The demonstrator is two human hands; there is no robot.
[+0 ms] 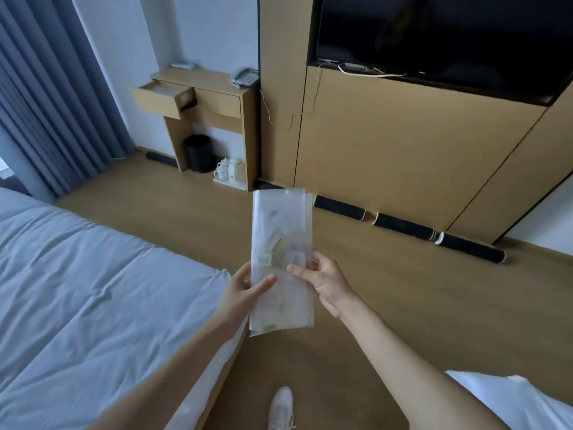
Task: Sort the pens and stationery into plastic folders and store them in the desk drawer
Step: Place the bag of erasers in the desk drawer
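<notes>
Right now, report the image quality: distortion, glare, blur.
Head view: wide-angle bending curves the floor line and wall panels; dim, flat light; the television shows faint reflections; contents of the plastic folder are hazy; the open drawer looks soft.

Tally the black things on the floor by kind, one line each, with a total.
Black padded rolls along the wall base: 4
Black waste bin under the desk: 1
Total: 5

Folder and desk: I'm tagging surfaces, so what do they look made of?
Folder: thin frosted plastic, probably; small items show dimly through it. Desk: light wood or wood-look laminate, matte; its even tan colour leaves that open.
</notes>
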